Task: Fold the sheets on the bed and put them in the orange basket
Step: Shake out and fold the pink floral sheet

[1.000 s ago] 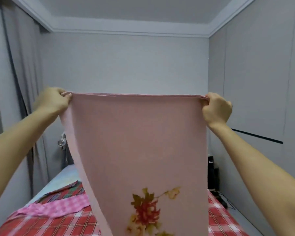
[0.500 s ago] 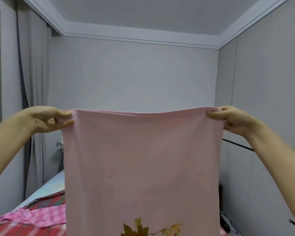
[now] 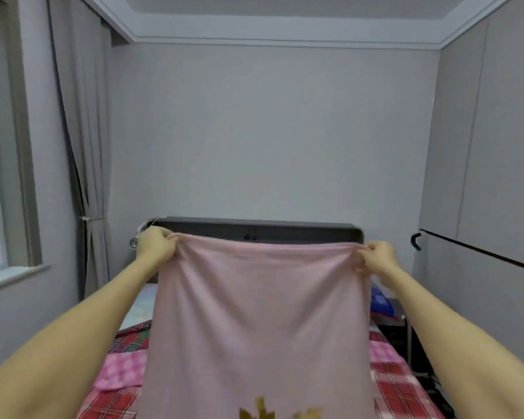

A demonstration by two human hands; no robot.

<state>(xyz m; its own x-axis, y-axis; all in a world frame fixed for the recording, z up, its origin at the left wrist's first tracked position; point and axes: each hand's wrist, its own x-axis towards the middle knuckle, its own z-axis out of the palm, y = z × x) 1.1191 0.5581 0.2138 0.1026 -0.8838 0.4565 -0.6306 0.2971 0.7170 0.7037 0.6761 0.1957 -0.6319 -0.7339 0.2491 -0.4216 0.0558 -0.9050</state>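
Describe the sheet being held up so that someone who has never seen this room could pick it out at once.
Find the bed with the dark headboard. Above it, the left hand and right hand hold a sheet up by its top corners. It is plain pale pink with a yellowish print low down, unlike the checked sheets lying flat.

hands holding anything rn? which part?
Yes. Left hand and right hand each grip a top corner of the pink sheet, which hangs spread between them above the bed.
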